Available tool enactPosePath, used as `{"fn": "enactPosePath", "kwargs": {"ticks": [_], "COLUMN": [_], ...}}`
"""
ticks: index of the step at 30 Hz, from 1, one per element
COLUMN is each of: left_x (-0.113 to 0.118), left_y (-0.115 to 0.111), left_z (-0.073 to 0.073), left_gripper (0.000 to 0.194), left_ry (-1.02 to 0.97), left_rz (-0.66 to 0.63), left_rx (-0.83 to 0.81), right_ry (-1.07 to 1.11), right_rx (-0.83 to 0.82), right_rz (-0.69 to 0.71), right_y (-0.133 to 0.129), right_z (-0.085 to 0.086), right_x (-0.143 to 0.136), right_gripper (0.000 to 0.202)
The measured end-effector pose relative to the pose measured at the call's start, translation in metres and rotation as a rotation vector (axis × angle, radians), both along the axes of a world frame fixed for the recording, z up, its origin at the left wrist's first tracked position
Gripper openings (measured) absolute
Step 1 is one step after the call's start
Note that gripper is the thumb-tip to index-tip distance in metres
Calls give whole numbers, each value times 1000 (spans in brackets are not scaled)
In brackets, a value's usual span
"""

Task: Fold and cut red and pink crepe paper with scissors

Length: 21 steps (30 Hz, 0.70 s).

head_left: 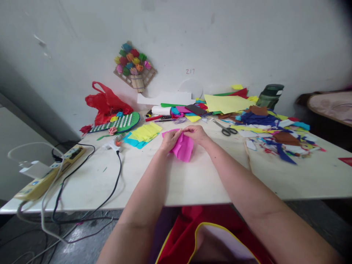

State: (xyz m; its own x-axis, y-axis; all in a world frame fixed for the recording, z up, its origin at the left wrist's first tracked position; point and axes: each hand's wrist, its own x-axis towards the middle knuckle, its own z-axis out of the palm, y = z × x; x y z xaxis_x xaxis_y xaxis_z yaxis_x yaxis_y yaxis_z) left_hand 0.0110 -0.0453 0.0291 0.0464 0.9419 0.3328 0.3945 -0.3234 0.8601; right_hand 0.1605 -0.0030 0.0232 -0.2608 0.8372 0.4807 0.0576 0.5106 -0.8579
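Note:
A creased sheet of pink crepe paper [183, 148] hangs just over the middle of the table, between my two hands. My left hand [172, 140] pinches its upper edge on the left side. My right hand [196, 134] grips the same edge from the right, its fingertips close to those of my left hand. Part of the paper is hidden behind my fingers. To the left lie yellow crepe paper pieces [147, 131] on top of blue crepe paper [139, 143]. Black-handled scissors [227, 130] rest on the table to the right of my hands.
A glue gun [114, 145] with a black cord lies left, near a power strip [52, 176]. Behind are a red plastic bag [106, 101] and a green decorated board [132, 121]. Paper scraps [286, 137] and a dark green bottle [269, 96] stand right. A thin stick [247, 156] lies nearer.

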Motion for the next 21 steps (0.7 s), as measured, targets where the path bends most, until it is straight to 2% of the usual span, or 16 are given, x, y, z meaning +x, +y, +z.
{"fn": "enactPosePath", "kwargs": {"ticks": [4,12,21], "left_x": [0,1,0], "left_y": [1,3,1], "left_z": [-1,-2,-3], "left_gripper": [41,43,39], "left_ry": [43,33,141], "left_rz": [28,55,84], "left_rx": [49,65,131], "right_ry": [14,7,15], "right_rx": [-91,-99,-218], "right_rz": [15,-20,24], "right_y": [-3,-6,-8], "right_z": [0,3,2], "right_x": [0,-1,0], "right_gripper": [11,9,10]}}
